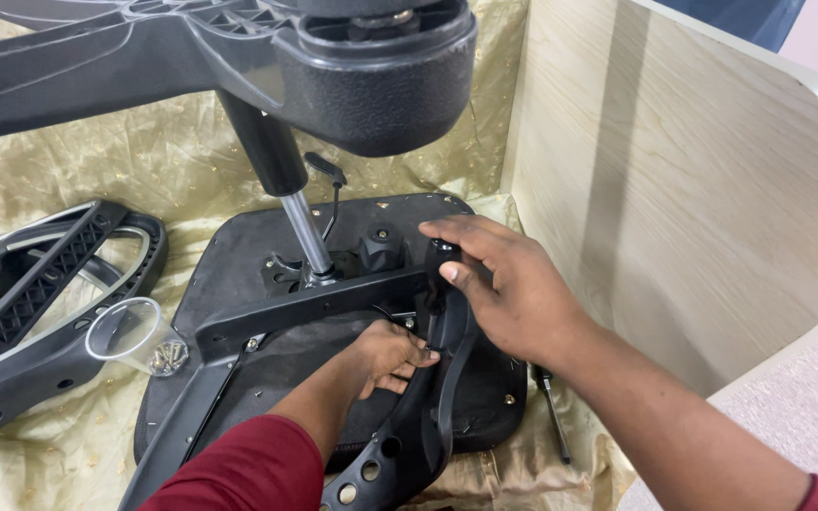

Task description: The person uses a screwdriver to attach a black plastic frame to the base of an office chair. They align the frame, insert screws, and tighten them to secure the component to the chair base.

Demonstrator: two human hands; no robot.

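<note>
at the far left a spare black armrest frame [40, 303] lies flat on the gold cloth [68, 151]. just beside it a clear plastic cup [134, 333] rests tipped on its side, with a small cluster of screws [169, 356] gathered in its bottom – it looks light and easy to roll, so the screws could spill.

in the middle the upturned seat base [239, 246] lies flat on the cloth, its metal gas cylinder [307, 232] rising to the star-shaped chair base [333, 66] overhead (a stiff, heavy assembly, by the look of it).

the left hand [388, 355] reaches under the black armrest bracket [437, 378], fingers curled together around something too hidden to name. the right hand [508, 289] is clamped over the bracket's upper end, thumb pressing one side and fingers wrapped over the top. the bracket stands on edge against the seat's right side – rigid moulded plastic, probably light, best held along its thick curved spine rather than by the holed end.

further right a screwdriver [551, 412] lies on the cloth, beside a pale wooden panel [693, 189].
</note>
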